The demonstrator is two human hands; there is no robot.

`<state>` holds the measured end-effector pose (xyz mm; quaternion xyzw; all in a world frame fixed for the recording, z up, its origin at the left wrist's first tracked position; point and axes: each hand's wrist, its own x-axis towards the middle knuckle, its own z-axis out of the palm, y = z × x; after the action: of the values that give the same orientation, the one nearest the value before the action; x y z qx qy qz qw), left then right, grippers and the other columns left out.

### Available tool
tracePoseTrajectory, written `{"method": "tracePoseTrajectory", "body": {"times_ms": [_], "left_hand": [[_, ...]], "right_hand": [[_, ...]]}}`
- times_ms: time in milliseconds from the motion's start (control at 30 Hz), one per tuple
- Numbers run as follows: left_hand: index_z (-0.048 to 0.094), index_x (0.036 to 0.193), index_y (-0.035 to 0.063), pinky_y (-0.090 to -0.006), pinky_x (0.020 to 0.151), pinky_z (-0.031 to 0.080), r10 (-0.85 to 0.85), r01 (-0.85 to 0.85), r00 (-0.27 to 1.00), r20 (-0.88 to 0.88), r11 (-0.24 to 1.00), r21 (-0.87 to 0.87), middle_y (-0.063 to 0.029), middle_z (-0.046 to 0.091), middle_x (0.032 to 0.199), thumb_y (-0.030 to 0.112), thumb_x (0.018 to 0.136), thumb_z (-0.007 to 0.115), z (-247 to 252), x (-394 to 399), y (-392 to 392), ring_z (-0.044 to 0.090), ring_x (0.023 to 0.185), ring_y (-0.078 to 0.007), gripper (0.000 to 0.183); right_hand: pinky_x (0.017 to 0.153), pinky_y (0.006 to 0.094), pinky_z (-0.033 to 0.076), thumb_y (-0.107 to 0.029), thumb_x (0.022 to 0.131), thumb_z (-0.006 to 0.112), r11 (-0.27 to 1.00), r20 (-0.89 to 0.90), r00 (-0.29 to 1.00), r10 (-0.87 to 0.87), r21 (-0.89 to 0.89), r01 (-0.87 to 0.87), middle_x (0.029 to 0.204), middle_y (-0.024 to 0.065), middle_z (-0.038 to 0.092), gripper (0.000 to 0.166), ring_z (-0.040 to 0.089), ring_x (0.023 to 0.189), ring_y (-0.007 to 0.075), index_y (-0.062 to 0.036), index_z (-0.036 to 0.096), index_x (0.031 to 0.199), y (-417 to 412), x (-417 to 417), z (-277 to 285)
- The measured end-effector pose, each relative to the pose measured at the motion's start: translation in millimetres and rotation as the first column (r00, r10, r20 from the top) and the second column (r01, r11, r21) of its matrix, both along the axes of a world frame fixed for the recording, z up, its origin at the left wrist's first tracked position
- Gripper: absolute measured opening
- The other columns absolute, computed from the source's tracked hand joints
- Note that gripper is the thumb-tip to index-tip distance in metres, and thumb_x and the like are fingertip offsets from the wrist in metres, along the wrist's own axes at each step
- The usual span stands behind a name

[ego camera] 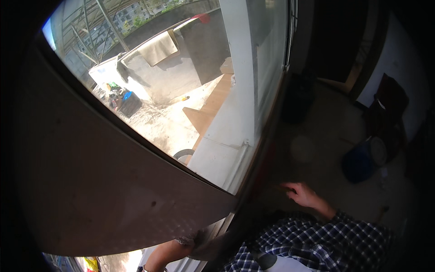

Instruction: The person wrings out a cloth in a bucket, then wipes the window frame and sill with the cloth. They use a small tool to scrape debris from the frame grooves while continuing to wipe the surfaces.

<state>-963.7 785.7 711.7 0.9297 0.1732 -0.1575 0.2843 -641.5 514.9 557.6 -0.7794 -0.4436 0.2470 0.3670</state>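
My left hand (188, 244) is at the bottom centre, by the lower edge of a large brown panel (119, 190). A dark greyish cloth (200, 243) with a rough edge lies at it and hides the fingers, so whether they grip it cannot be told. My right hand (302, 194) is to the right, over the dark floor, fingers partly extended and apart, with nothing visible in it. Between the hands runs a window frame (249, 170), its sill track and white frame post (239, 68) lit from outside.
Beyond the window a sunlit terrace shows a beige cloth (158, 47) on a low wall, a dark bin (129, 105) heaped with rubbish and a wooden board (207, 108). Indoors on the right stand a blue bucket (357, 163), a chair with dark red cloth (390, 95) and a doorway (336, 44).
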Motion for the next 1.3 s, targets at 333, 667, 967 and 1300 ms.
{"method": "tracePoseTrajectory", "body": {"times_ms": [333, 667, 967, 1300], "left_hand": [[0.066, 0.103, -0.0008, -0.0354, 0.082, 0.050, -0.088, 0.058, 0.911, 0.404, 0.995, 0.086, -0.0158, 0.067, 0.098, 0.005, 0.087, 0.057, -52, 69, 44, 0.062, 0.090, -0.0289, 0.019], [0.065, 0.107, 0.0016, -0.0365, 0.085, 0.049, -0.244, 0.236, 0.907, 0.343, 0.970, 0.065, -0.0162, 0.066, 0.102, 0.008, 0.087, 0.057, -50, 153, 55, 0.062, 0.094, -0.0301, 0.022], [0.064, 0.112, 0.0037, -0.0375, 0.088, 0.049, -0.286, 0.274, 0.894, 0.344, 0.958, 0.085, -0.0166, 0.065, 0.106, 0.010, 0.087, 0.057, -61, 162, 52, 0.061, 0.098, -0.0311, 0.026], [0.062, 0.116, 0.0062, -0.0385, 0.091, 0.048, -0.401, 0.323, 0.876, 0.270, 0.901, 0.289, -0.0171, 0.064, 0.111, 0.013, 0.088, 0.058, -88, 48, 55, 0.061, 0.102, -0.0322, 0.030]], "right_hand": [[0.064, 0.0329, 0.052, -0.007, 0.086, 0.061, 0.999, 0.013, 1.000, -0.008, -0.050, 0.009, 0.099, 0.0171, 0.070, 0.043, 0.068, 0.070, 0.0231, -0.0079, 0.058, 0.129, 1, 1, 2], [0.067, 0.0295, 0.051, -0.002, 0.088, 0.057, 0.946, -0.243, 0.917, -0.316, -0.149, 0.287, 0.096, 0.0132, 0.070, 0.043, 0.063, 0.073, 0.0156, -0.0054, 0.056, 0.131, -38, -18, -20], [0.076, 0.0314, 0.051, -0.003, 0.087, 0.058, 0.963, -0.188, 0.947, -0.261, -0.120, 0.242, 0.107, 0.0166, 0.069, 0.043, 0.067, 0.087, 0.0213, -0.0036, 0.056, 0.130, -30, -16, -17], [0.065, 0.0307, 0.050, -0.001, 0.085, 0.059, 0.961, -0.180, 0.949, -0.259, -0.148, 0.235, 0.088, 0.0154, 0.069, 0.043, 0.064, 0.070, 0.0188, -0.0036, 0.058, 0.128, -39, -14, -33]]}}
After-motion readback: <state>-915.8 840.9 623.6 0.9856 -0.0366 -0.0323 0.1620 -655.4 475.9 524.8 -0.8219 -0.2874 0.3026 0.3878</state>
